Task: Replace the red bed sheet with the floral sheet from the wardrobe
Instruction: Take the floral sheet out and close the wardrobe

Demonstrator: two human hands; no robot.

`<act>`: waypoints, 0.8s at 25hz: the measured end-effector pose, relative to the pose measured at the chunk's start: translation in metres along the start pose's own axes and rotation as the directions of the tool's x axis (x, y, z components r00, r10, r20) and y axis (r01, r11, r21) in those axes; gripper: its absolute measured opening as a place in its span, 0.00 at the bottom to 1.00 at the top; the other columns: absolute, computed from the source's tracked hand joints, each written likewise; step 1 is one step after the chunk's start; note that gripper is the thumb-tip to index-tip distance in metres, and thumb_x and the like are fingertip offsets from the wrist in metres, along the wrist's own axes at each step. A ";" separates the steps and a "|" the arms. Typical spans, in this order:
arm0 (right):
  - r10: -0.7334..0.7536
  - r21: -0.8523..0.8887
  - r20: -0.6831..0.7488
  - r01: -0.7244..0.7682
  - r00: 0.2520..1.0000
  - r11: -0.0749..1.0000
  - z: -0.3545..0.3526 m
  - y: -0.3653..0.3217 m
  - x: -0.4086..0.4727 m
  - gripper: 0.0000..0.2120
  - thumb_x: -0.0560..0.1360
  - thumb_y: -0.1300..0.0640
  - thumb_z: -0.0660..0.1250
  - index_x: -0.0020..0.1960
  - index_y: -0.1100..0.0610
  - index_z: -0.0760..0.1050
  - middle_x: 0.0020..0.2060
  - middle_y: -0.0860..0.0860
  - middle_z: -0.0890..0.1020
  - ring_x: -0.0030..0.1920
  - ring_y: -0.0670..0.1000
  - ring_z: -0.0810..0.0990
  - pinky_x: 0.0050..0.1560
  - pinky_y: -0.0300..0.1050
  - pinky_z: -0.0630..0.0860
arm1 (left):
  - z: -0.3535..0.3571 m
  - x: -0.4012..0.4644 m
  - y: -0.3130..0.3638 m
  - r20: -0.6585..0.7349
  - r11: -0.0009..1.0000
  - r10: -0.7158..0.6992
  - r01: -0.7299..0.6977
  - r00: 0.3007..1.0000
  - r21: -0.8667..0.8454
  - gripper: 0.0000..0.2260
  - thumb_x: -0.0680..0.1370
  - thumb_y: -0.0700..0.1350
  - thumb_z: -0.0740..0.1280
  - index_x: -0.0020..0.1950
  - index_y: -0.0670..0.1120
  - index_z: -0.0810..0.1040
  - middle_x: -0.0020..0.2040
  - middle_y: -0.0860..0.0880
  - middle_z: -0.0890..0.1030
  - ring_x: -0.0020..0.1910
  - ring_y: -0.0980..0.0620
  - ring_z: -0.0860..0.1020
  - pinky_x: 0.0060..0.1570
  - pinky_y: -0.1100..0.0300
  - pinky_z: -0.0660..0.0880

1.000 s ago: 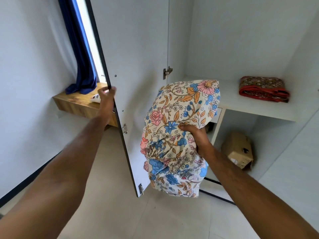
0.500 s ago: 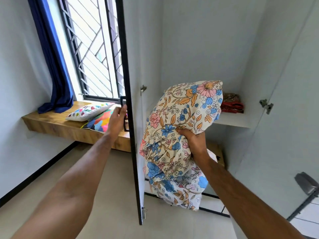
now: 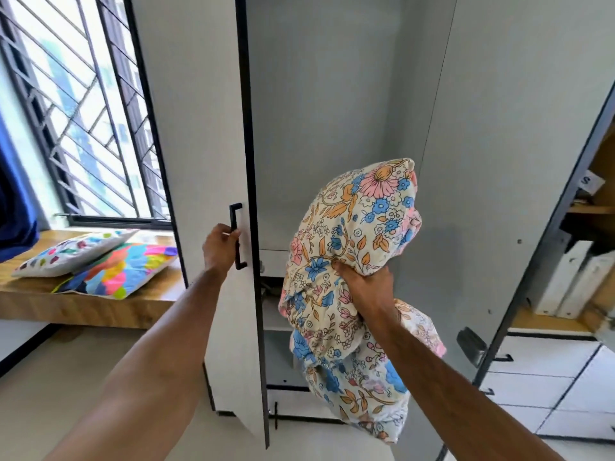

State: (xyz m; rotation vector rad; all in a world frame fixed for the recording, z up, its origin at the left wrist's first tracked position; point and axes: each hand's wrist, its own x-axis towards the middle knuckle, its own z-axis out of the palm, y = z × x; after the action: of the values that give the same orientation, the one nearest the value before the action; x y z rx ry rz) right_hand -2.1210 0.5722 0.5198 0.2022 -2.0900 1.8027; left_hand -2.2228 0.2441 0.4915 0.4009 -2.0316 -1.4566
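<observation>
My right hand (image 3: 364, 282) has its fingers clamped into the bunched floral sheet (image 3: 352, 267), holding it up in front of the open wardrobe (image 3: 319, 128), clear of the shelves. My left hand (image 3: 219, 247) curls round the black handle (image 3: 237, 241) of the wardrobe door (image 3: 206, 144); the fingertips are hidden, probably wrapped behind it

Over on the left there's a barred window (image 3: 83, 104) with a blue curtain (image 3: 13, 207) hanging at the edge. Under it runs a wooden bench (image 3: 100, 309) with two colourful cushions (image 3: 100, 261) on it, the spotted white one lying partly on top of the brighter one. Far right, open shelves (image 3: 585, 207) hold white binders (image 3: 572, 281), with white drawers (image 3: 539, 371) below.
</observation>
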 end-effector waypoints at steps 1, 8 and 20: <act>0.006 -0.006 -0.001 -0.006 1.000 1.000 0.005 0.001 0.008 0.23 0.71 0.53 0.76 0.66 0.52 0.78 0.58 0.47 0.84 0.59 0.52 0.82 0.63 0.54 0.78 | 0.002 -0.003 0.008 0.016 1.000 0.013 -0.013 1.000 0.019 0.09 0.76 0.54 0.71 0.43 0.51 0.75 0.41 0.45 0.84 0.43 0.43 0.84 0.46 0.42 0.82; 0.052 0.023 -0.073 -0.050 0.996 0.998 0.061 0.001 0.073 0.26 0.66 0.47 0.75 0.64 0.49 0.78 0.56 0.44 0.85 0.59 0.50 0.82 0.63 0.54 0.79 | 0.042 0.034 0.017 0.202 0.991 0.132 -0.136 0.971 0.006 0.08 0.76 0.44 0.75 0.45 0.43 0.77 0.44 0.41 0.82 0.44 0.45 0.84 0.36 0.46 0.84; 0.097 -0.002 -0.241 -0.100 0.966 0.995 0.084 0.030 0.123 0.24 0.71 0.57 0.77 0.65 0.53 0.78 0.52 0.43 0.82 0.58 0.51 0.82 0.63 0.55 0.78 | 0.127 0.128 0.027 0.395 0.869 0.323 -0.435 0.860 0.236 0.10 0.79 0.47 0.71 0.53 0.41 0.77 0.47 0.42 0.83 0.44 0.41 0.82 0.43 0.45 0.82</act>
State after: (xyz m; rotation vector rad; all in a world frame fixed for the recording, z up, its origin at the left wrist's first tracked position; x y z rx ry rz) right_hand -2.2601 0.5119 0.5279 -0.1218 -1.9709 1.7680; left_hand -2.3991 0.2771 0.5264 -0.1540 -2.4622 -1.0013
